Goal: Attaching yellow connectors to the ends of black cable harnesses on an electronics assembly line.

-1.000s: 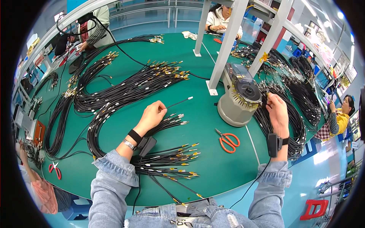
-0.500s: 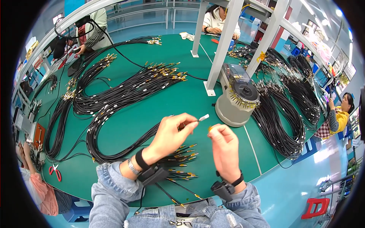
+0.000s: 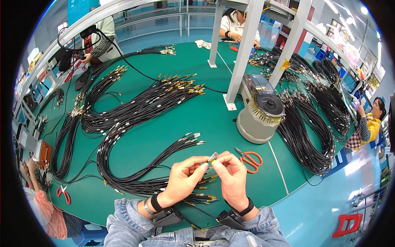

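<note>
Left hand (image 3: pixel 185 177): lower centre of frame, thumb and forefinger closed in a pinch at a white-tipped cable end (image 3: pixel 212 156); exact grip on the black cable behind it hidden by the fingers.

Right hand (image 3: pixel 231 177): just beside, also in a pinch, with a yellow strip (image 3: pixel 212 163) apparently between the fingertips (tiny, mostly covered).

Change over the last second: right hand down from beside the grey dispenser (image 3: pixel 257 127) to lower centre; left hand lower too; fingertips of both now together at the one cable end. Meaning, as judged: strip and cable at the same spot, both hands occupied with close work rather than fetching.

Orange-handled snips (image 3: pixel 243 155): on the green counter (image 3: pixel 263 185), just right of the right hand, untouched.

Lower cable bundle (image 3: pixel 105 160): curved, left of centre, with some tips behind the left hand and wrist.

Large cable bundle (image 3: pixel 144 101): upper left of centre, many gold and white ends fanned rightward.

Right-hand cable bundle (image 3: pixel 306 140): right of the dispenser, looped toward the counter's edge.

Red-handled scissors (image 3: pixel 62 192): lower left of frame, well apart from both hands.
</note>
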